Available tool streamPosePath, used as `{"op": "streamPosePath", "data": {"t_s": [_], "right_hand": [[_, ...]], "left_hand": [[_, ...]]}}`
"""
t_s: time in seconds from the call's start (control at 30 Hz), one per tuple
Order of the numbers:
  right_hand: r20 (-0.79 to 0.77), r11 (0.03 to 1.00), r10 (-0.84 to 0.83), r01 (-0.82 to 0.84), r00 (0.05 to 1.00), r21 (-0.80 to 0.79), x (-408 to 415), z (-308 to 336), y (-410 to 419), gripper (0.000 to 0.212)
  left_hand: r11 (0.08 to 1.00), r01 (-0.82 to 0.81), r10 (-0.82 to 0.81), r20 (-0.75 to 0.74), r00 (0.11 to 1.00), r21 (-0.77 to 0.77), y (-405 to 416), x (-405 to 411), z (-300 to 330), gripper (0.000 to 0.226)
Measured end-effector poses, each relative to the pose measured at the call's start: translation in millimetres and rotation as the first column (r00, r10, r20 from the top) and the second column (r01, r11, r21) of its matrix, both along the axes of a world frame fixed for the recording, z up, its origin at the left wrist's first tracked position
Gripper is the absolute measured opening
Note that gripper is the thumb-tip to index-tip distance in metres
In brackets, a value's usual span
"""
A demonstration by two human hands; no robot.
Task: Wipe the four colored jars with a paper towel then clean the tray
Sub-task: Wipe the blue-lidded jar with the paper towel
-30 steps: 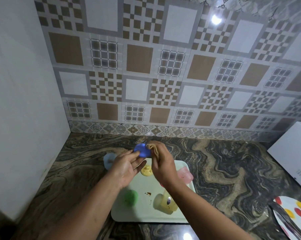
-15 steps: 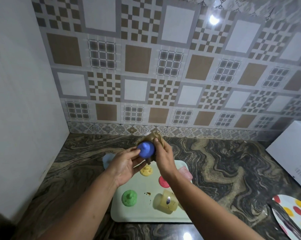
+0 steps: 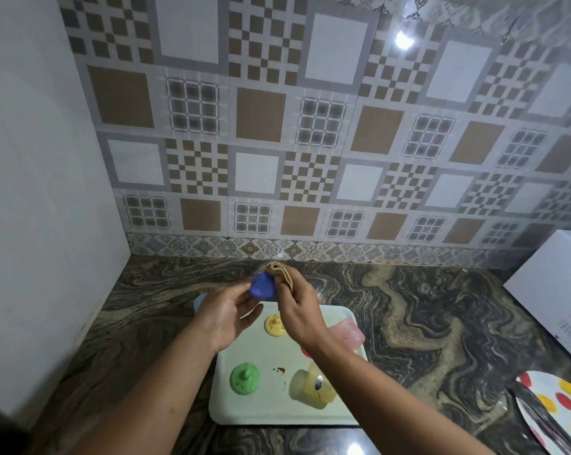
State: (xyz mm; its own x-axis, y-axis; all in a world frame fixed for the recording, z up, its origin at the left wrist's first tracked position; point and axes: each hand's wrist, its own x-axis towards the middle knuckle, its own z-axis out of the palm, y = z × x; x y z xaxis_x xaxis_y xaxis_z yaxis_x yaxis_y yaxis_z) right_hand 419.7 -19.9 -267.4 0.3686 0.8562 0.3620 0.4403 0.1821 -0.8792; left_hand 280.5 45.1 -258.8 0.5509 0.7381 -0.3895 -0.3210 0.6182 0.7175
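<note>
**Q:** Head view: what do your hands hold?

**A:** Your left hand [image 3: 226, 318] pinches a blue lid [image 3: 262, 285] between thumb and fingertips, raised above the far edge of the tray [image 3: 271, 408]. Your right hand [image 3: 299, 310] is closed around a folded brown paper towel [image 3: 282, 274], which presses against the lid's right side.

**Q:** Where are the remaining task items?

**A:** On the tray: a green lid [image 3: 244, 378] at front left, a yellow lid [image 3: 275, 325] towards the back, a yellow jar [image 3: 312, 385] lying on its side at front centre, and a pink jar [image 3: 348, 333] at the right edge, also on its side. A red lid [image 3: 305, 352] shows partly under your right wrist. A brown stain [image 3: 280, 369] marks the tray's centre. A pale blue jar [image 3: 199, 300] sits on the countertop [image 3: 425, 323] behind your left hand, largely hidden.
</note>
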Motion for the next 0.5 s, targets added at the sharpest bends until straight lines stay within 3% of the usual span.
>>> {"op": "streamPosePath", "data": {"t_s": [0.1, 0.27, 0.37, 0.43, 0.5], "right_hand": [[0.137, 1.000, -0.015, 0.012, 0.990, 0.026, -7.1, -13.0, -6.8, 0.038], [0.236, 1.000, 0.022, -0.026, 0.971, 0.014, -9.7, -16.5, -18.8, 0.050], [0.349, 0.990, 0.025, -0.072, 0.937, 0.124, -8.3, -13.7, -30.1, 0.048], [0.266, 0.990, 0.033, -0.069, 0.964, 0.124, -2.4, -6.3, -28.1, 0.037], [-0.075, 0.995, 0.057, -0.062, 0.996, -0.075, 5.2, 8.0, -19.4, 0.029]], "left_hand": [[0.997, -0.061, 0.063, 0.039, 0.997, -0.052, 0.3, 0.2, 0.1, 0.015], [0.995, -0.064, 0.056, 0.103, 0.993, 0.080, -10.9, -0.9, -1.0, 0.028], [0.993, -0.068, 0.056, 0.124, 0.991, 0.098, -17.6, -2.9, 0.9, 0.028], [0.995, -0.014, 0.002, 0.123, 0.992, 0.097, -22.4, -9.1, 4.1, 0.023], [0.996, 0.020, -0.028, 0.092, 0.995, 0.084, -28.0, -14.1, 4.6, 0.016]]}}
